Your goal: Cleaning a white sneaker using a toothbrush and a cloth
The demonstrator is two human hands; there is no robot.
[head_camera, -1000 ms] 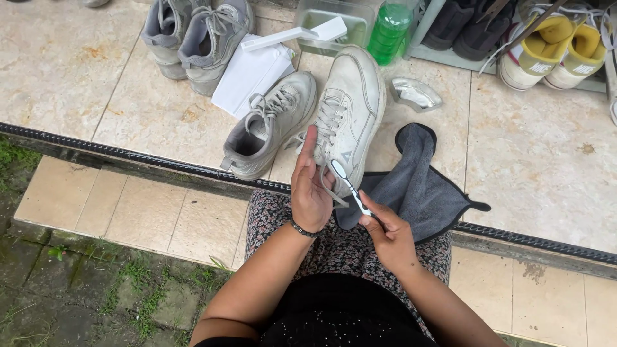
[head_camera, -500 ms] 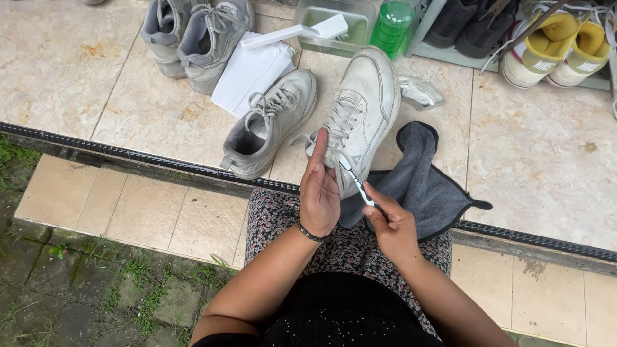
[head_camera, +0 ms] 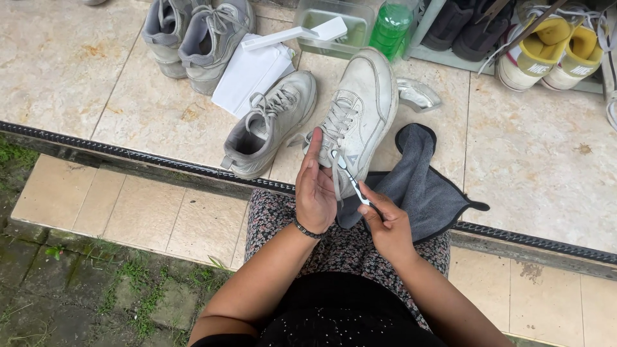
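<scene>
White sneaker, scuffed and greyed, steadied by left hand; right hand fingers pinching toothbrush.

Two white sneakers, two grey sneakers, two yellow-lined sneakers, two dark shoes; one small brush, one grey cloth, one green bottle, one clear tub.

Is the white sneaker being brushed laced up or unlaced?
Laced. The white leather sneaker, steadied by the left hand, shows crossed laces up its front; the right hand holds a small brush against it.
</scene>
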